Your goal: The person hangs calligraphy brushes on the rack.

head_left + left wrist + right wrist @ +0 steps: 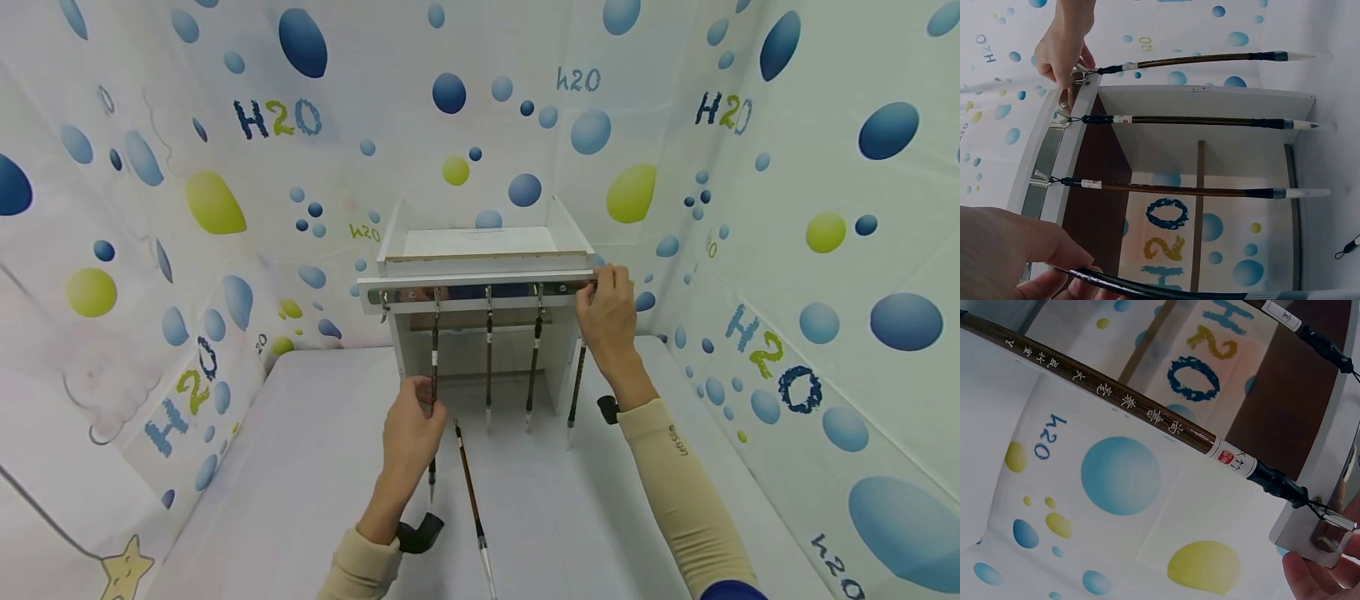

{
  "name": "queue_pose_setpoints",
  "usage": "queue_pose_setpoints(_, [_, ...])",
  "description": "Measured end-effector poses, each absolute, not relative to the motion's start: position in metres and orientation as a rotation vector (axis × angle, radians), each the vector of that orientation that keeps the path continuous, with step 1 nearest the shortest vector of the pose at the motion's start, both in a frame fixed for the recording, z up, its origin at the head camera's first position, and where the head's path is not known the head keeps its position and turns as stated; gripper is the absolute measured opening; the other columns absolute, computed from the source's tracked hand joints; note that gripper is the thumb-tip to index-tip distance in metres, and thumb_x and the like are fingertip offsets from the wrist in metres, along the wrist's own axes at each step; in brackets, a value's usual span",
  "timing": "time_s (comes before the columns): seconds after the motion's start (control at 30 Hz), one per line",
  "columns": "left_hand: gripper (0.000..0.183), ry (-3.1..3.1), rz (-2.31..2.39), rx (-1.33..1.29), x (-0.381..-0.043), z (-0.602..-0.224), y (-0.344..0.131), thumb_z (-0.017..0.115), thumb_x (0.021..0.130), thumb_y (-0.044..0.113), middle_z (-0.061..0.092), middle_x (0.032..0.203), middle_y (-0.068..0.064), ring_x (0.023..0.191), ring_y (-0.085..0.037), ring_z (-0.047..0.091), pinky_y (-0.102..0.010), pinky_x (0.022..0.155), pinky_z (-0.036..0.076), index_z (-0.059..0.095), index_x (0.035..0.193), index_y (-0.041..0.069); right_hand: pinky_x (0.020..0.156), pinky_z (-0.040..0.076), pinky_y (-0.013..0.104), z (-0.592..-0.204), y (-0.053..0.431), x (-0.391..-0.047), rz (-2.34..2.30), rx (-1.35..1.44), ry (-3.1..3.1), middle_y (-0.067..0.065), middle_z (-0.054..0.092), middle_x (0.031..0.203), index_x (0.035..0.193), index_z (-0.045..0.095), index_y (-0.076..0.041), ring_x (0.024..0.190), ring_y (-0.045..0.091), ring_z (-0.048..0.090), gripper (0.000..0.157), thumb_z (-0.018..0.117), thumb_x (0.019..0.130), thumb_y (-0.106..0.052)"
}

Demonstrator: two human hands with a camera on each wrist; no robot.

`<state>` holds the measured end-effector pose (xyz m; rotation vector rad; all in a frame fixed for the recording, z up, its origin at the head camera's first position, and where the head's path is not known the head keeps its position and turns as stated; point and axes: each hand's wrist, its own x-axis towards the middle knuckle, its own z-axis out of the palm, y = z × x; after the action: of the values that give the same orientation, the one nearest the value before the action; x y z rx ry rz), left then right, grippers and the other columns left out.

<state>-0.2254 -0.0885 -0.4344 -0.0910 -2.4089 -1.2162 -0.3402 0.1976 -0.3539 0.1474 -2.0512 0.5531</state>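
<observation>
A white shelf point(480, 267) carries a metal hook rail point(465, 292) along its front, with several calligraphy brushes point(489, 358) hanging tips down. In the head view, my left hand point(412, 433) pinches the shaft of one brush point(434, 354) that hangs below the second hook from the left. The left wrist view shows that dark shaft point(1141, 289) between thumb and fingers. My right hand point(611, 321) grips the right end of the hook rail, its fingers round the end beside the last hook point(1338, 519). A brush point(1116, 394) with white lettering hangs from that hook.
Another calligraphy brush point(471, 483) lies loose on the white table point(300, 467), just right of my left hand. The leftmost hook point(385, 304) bears no brush. Behind the shelf and at both sides stand white walls point(405, 100) printed with bubbles and lettering.
</observation>
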Motion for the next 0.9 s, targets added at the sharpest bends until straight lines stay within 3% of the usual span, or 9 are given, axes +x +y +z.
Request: queue_pose_setpoints(0.9, [0.036, -2.361, -1.236, -0.127, -0.229, -0.4266, -0.0924, 0.062, 0.09, 0.004, 0.068, 0.096, -0.014, 0.07, -0.019, 0.064, -0.026, 0.054, 0.045, 0.055, 0.124, 0.0, 0.078, 0.056, 0.047, -0.3529, 0.1973, -0.3391, 0.566, 0.163, -2.042, 0.028, 0.058, 0.108, 0.112, 0.061, 0.01, 0.092, 0.042, 0.061, 0.023, 0.056, 0.093, -0.002])
